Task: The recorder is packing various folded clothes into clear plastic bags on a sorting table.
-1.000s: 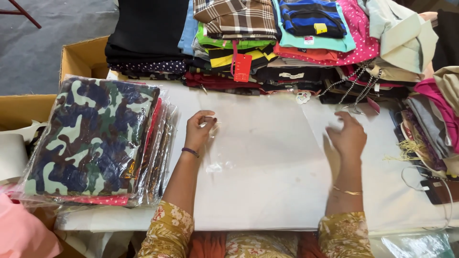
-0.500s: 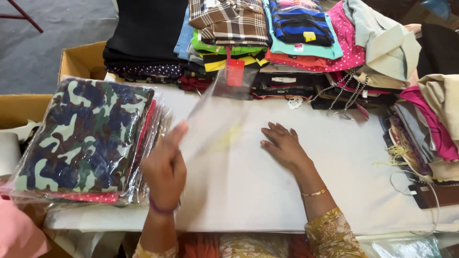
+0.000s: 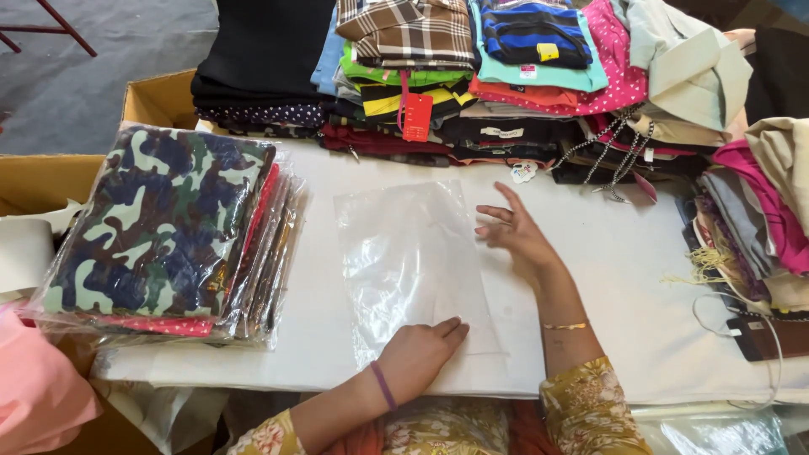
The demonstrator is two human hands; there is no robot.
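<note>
Clear plastic bag [image 3: 410, 261]: lies flat on white table [image 3: 624, 278], centre-front, long axis running away from person. Bag appears empty; surface wrinkled w/ glare.

Left hand [image 3: 419, 354]: palm down, fingers extended, pressing bag's near edge flat against table. Not clenched, nothing gripped. Purple band on wrist.

Right hand [image 3: 516, 232]: open, fingers spread, just beside bag's right edge near far corner. Fingertip contact w/ bag or table: cannot tell. Holds nothing. Gold bangle [image 3: 565, 326] on forearm.

Left of bag, apart from it: stack of bagged garments [image 3: 168, 236], top item in camouflage print, red/pink items beneath, all in clear wrap. Stack sits at table's left edge; cardboard box [image 3: 156, 99] behind it.

Far side of table: row of folded clothes [image 3: 472, 76], unwrapped, mixed colours incl. black, plaid, green, striped blue, pink dotted. Red hang tag [image 3: 416, 117] dangles from this row, well beyond bag's far edge.

Right edge: more piled garments [image 3: 758, 211], pink and beige.
</note>
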